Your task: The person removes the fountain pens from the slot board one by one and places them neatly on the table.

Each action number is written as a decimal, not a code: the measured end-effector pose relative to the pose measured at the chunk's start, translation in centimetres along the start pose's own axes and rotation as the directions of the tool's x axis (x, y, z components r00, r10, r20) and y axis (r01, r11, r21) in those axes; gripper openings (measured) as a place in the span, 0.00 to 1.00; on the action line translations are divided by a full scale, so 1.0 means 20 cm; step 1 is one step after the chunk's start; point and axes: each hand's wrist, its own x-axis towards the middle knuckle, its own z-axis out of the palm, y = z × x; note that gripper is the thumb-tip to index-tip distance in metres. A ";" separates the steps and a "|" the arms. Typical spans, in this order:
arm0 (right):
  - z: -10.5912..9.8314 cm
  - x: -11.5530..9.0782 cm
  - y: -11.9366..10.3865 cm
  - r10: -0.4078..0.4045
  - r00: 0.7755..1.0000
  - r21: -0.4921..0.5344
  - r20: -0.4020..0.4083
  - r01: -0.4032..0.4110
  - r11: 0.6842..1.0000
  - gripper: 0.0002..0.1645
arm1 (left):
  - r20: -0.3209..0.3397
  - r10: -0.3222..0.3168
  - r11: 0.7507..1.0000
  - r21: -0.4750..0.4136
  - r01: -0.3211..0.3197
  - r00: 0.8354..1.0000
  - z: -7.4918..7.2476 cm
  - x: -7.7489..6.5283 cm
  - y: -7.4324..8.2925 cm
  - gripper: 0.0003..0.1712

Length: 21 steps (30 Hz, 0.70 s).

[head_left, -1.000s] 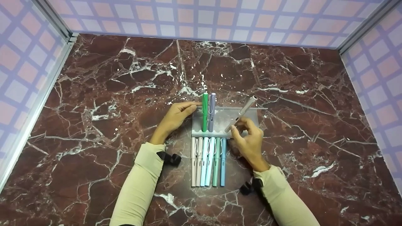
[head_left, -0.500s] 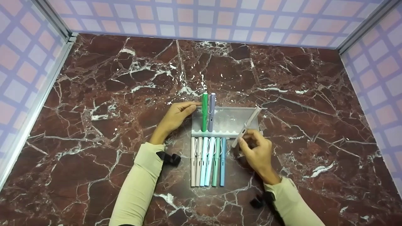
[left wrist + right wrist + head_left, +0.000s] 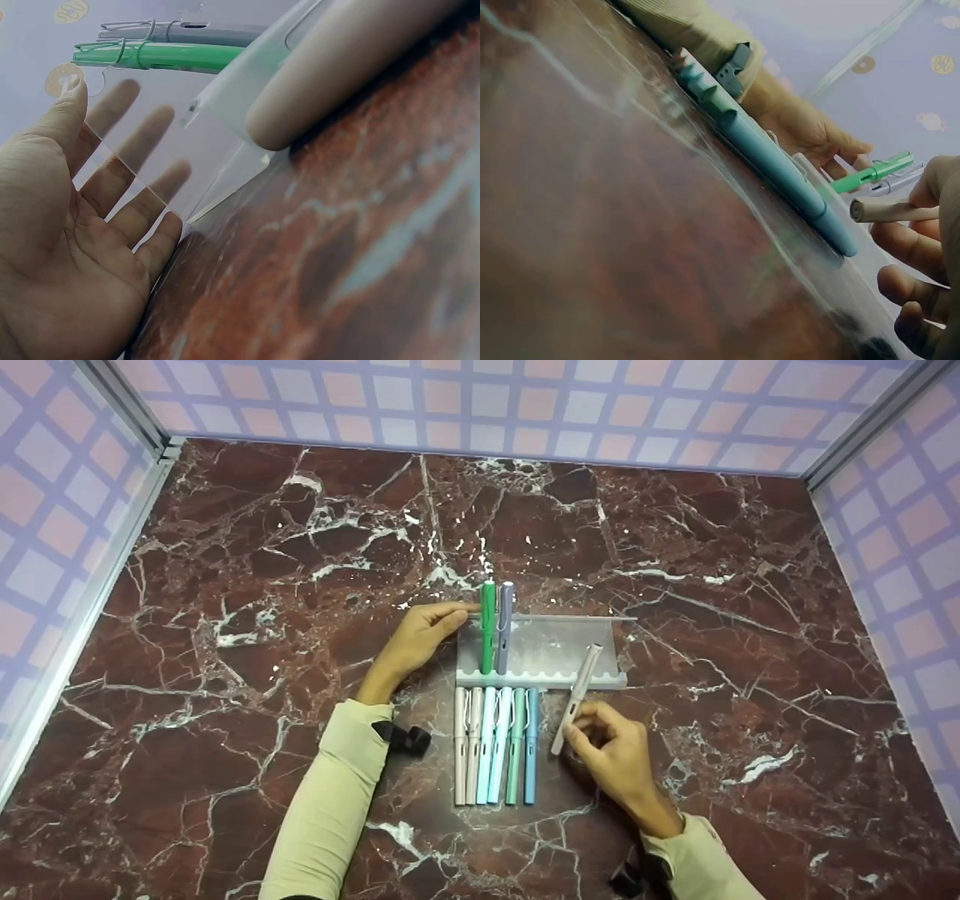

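My left hand (image 3: 424,637) pinches the left edge of a clear plastic pen stand (image 3: 559,649); in the left wrist view its fingers (image 3: 169,184) show through the panel. A green pen (image 3: 487,637) and a purple pen (image 3: 505,641) stand in the rack's notches near that hand. My right hand (image 3: 619,746) holds a pale grey-beige pen (image 3: 583,682) near its lower end between thumb and fingers, tilted, to the front right of the rack. Right of the lying row, the held pen's end (image 3: 870,211) points past the blue pen (image 3: 780,169) in the right wrist view.
In front of the stand lies a row of several capped pens: beige pens (image 3: 460,750), light blue pens (image 3: 487,750), a dark green pen (image 3: 515,750) and the blue one. The marbled tabletop (image 3: 300,780) is bounded by checked walls (image 3: 487,405) at the back and sides.
My right hand has drawn the beige pen away from the rack's notched ledge, toward the front and slightly right. The left hand and the stand have stayed in place.
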 end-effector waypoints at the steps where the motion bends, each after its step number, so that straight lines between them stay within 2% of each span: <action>1: 0.00 -0.01 0.01 0.006 1.000 -0.007 0.003 -0.006 1.000 0.09 | -0.001 -0.002 1.000 0.001 0.002 1.000 0.00 0.00 0.00 0.17; 8: 0.00 -0.11 0.12 0.056 0.997 -0.019 0.046 -0.055 0.998 0.12 | -0.011 -0.023 1.000 0.009 0.023 1.000 0.00 0.00 0.00 0.17; 16: -0.02 -0.16 0.12 0.096 0.992 -0.023 0.083 -0.094 0.995 0.11 | -0.008 -0.011 1.000 -0.014 0.011 1.000 0.00 0.01 0.00 0.17; 21: -0.02 -0.15 0.11 0.172 0.980 -0.065 0.103 -0.166 0.984 0.12 | -0.010 -0.027 1.000 -0.013 0.027 1.000 0.00 0.00 0.00 0.18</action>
